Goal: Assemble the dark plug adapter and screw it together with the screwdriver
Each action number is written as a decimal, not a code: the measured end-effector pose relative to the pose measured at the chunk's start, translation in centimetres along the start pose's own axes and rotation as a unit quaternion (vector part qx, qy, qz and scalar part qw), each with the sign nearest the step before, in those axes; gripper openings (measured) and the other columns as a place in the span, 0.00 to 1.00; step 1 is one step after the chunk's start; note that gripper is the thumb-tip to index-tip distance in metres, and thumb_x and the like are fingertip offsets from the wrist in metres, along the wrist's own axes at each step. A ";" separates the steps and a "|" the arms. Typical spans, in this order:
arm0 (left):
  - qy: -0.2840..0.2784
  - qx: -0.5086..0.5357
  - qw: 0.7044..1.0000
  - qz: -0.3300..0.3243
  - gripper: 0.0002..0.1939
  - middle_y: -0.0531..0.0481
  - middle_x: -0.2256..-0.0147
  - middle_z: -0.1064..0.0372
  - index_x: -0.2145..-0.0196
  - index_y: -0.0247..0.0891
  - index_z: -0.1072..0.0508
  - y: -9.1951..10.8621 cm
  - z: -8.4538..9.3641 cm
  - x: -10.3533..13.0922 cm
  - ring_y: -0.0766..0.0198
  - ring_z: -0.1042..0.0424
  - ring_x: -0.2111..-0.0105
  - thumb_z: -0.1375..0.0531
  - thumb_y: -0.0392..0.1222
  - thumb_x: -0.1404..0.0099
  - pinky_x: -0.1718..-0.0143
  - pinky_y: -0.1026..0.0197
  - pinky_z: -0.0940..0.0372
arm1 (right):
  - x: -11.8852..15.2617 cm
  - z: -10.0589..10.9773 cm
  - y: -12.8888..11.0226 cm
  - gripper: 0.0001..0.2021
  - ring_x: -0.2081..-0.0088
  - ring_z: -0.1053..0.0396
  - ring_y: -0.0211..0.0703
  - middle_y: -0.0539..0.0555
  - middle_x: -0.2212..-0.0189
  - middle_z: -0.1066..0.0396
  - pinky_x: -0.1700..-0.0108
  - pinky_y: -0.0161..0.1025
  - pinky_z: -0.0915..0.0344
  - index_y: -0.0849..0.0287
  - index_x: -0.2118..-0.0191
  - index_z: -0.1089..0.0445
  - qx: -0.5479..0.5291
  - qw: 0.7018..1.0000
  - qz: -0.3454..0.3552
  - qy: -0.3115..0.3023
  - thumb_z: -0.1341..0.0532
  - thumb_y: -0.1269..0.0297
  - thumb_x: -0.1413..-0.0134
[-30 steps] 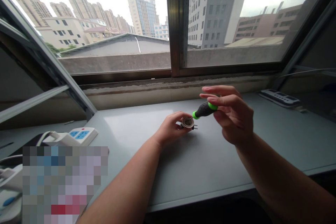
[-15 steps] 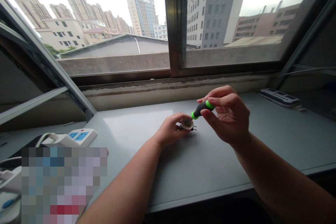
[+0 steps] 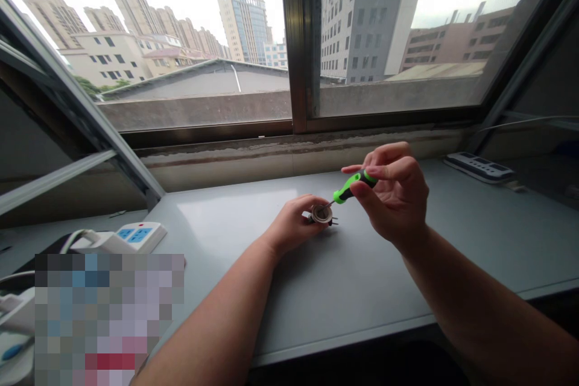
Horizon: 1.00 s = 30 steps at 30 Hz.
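Over the middle of the grey table (image 3: 353, 289), my left hand (image 3: 296, 220) holds a small round white socket (image 3: 322, 213) with metal prongs pointing right. Its round opening faces up toward the camera. My right hand (image 3: 398, 193) grips a green and black screwdriver (image 3: 350, 186) by the end of its handle, between thumb and fingers. The thin shaft slants down to the left, and its tip is inside the socket's opening. What the tip touches in there is too small to tell.
A white power strip with blue outlets (image 3: 142, 236) and plugs lies at the left, beside a blurred-out patch. Another power strip (image 3: 479, 167) lies at the back right. Metal frame posts (image 3: 131, 172) and a window (image 3: 199, 129) border the table.
The screwdriver's handle has turned, showing more green, and has shifted slightly right with my right hand. My left hand and the socket have hardly moved.
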<state>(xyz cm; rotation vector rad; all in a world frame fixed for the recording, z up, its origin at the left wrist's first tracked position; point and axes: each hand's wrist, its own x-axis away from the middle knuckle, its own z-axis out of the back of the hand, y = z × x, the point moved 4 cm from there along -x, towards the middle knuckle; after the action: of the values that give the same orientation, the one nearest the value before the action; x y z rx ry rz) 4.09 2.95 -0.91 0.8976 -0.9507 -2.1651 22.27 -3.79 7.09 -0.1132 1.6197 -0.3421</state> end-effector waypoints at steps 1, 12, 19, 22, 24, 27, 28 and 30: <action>0.002 0.000 1.000 0.000 0.16 0.46 0.58 0.26 0.55 0.38 0.24 0.0 0.0 0.0 0.60 0.26 0.59 0.31 0.39 0.41 0.64 0.63 0.28 | 0.0 -0.1 0.0 0.10 0.49 0.27 0.48 0.54 0.51 0.32 0.52 0.53 0.18 0.51 0.59 0.31 -0.015 1.000 -0.005 -0.013 0.31 0.68 0.44; -0.003 -0.013 1.000 -0.005 0.15 0.46 0.59 0.26 0.55 0.38 0.24 0.3 0.0 0.0 0.61 0.27 0.60 0.32 0.37 0.41 0.65 0.64 0.29 | 0.1 -0.2 0.0 0.12 0.54 0.25 0.46 0.52 0.56 0.32 0.52 0.54 0.18 0.51 0.58 0.28 -0.030 1.000 0.000 0.003 0.30 0.71 0.46; -0.001 -0.026 1.000 -0.008 0.15 0.46 0.60 0.27 0.55 0.38 0.23 0.0 0.0 0.0 0.61 0.28 0.60 0.32 0.36 0.41 0.66 0.64 0.30 | 0.2 -0.4 -0.2 0.10 0.58 0.21 0.47 0.54 0.58 0.27 0.56 0.51 0.17 0.54 0.58 0.28 -0.029 0.999 -0.014 -0.031 0.32 0.74 0.43; 0.001 -0.017 1.000 -0.006 0.15 0.45 0.58 0.26 0.55 0.38 0.24 -0.1 0.0 0.0 0.59 0.27 0.59 0.32 0.36 0.41 0.65 0.63 0.29 | 0.1 0.1 0.3 0.12 0.63 0.23 0.42 0.50 0.61 0.31 0.60 0.47 0.17 0.53 0.60 0.29 0.009 1.000 0.002 0.005 0.29 0.73 0.47; 0.003 -0.009 1.000 -0.006 0.16 0.45 0.59 0.26 0.54 0.38 0.24 -0.2 0.0 0.0 0.59 0.27 0.59 0.31 0.37 0.41 0.65 0.63 0.29 | 0.0 0.3 0.5 0.11 0.61 0.23 0.44 0.51 0.60 0.31 0.57 0.49 0.18 0.52 0.59 0.28 0.005 1.000 0.005 -0.002 0.29 0.71 0.46; 0.006 -0.002 1.000 -0.008 0.16 0.46 0.59 0.26 0.55 0.38 0.24 -0.2 0.0 0.1 0.59 0.27 0.60 0.31 0.38 0.41 0.65 0.63 0.29 | 0.0 0.1 0.5 0.12 0.52 0.22 0.50 0.56 0.53 0.27 0.51 0.55 0.20 0.51 0.52 0.28 -0.036 0.998 -0.006 -0.050 0.33 0.70 0.40; 0.007 -0.001 1.000 -0.008 0.16 0.46 0.59 0.26 0.55 0.38 0.24 -0.2 0.0 0.1 0.59 0.27 0.60 0.31 0.38 0.41 0.65 0.63 0.29 | 0.0 0.0 0.5 0.14 0.50 0.23 0.52 0.57 0.51 0.27 0.51 0.55 0.19 0.51 0.49 0.28 -0.046 0.996 -0.012 -0.073 0.35 0.71 0.39; 0.006 0.003 1.000 -0.006 0.15 0.46 0.59 0.26 0.55 0.39 0.24 -0.1 -0.1 0.1 0.59 0.27 0.60 0.31 0.38 0.41 0.65 0.62 0.29 | 0.1 -0.3 0.3 0.18 0.50 0.22 0.52 0.57 0.49 0.25 0.54 0.53 0.18 0.49 0.46 0.29 -0.051 0.992 -0.018 -0.116 0.35 0.72 0.40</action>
<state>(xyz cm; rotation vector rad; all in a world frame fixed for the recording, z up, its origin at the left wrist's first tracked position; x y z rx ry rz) 4.11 2.85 -1.08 0.9216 -0.9494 -2.1654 21.98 -3.49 6.93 -0.2513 1.4058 -0.2622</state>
